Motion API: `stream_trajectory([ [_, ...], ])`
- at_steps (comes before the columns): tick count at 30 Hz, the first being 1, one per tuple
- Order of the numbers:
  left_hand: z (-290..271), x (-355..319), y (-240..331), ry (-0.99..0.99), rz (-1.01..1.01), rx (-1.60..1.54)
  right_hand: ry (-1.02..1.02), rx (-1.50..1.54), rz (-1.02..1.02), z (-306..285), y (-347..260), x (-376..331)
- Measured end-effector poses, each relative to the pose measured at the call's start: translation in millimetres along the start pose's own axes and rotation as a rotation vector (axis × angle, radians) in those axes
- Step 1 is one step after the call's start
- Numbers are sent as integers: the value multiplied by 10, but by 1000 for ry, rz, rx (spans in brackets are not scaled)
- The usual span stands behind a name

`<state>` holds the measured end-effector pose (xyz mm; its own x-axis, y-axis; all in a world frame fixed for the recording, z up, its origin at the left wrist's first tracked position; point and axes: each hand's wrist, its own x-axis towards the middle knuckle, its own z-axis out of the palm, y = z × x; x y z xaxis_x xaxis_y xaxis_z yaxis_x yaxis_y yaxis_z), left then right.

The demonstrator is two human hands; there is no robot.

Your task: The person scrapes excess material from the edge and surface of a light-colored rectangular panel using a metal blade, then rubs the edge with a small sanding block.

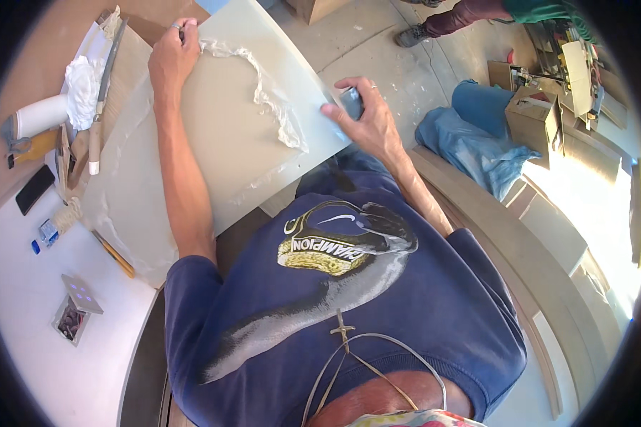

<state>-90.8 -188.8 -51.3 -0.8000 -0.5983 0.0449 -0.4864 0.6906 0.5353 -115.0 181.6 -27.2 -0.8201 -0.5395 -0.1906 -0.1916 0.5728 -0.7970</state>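
A pale flat panel (221, 107) lies at a slant in front of me, partly covered with a thin translucent sheet. A ragged, crumpled strip of clear film (260, 85) curves across its face. My left hand (172, 60) is closed at the panel's far left edge; a dark bit shows between its fingers, too small to name. At the panel's right edge, my right hand (370, 121) curls its thumb and fingers round a small blue-grey block-like object (350, 103). Part of that object is hidden by the fingers.
On the left stand a white roll (41, 116), crumpled white paper (83, 89), a phone (35, 190), a string bundle (67, 215), a pencil-like tool (114, 255) and an open table socket (71, 319). Rightward are blue plastic sheeting (470, 139) and a cardboard box (538, 121). Another person's leg (449, 23) shows beyond.
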Motion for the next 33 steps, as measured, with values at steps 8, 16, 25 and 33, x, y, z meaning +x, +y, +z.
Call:
stream_trajectory([
  [8, -7, -11, 56, 2, 8, -11, 133, 13, -159, 238, -58, 426],
  [16, -48, -49, 94, -5, -33, -25, 223, 62, -78, 231, -50, 741],
  [25, -54, -69, 161, 0, -40, -32, 100, 67, -53, 209, -142, 655],
  [33, -49, -95, 139, 78, 0, -35, 98, 330, -86, 152, -207, 553],
])
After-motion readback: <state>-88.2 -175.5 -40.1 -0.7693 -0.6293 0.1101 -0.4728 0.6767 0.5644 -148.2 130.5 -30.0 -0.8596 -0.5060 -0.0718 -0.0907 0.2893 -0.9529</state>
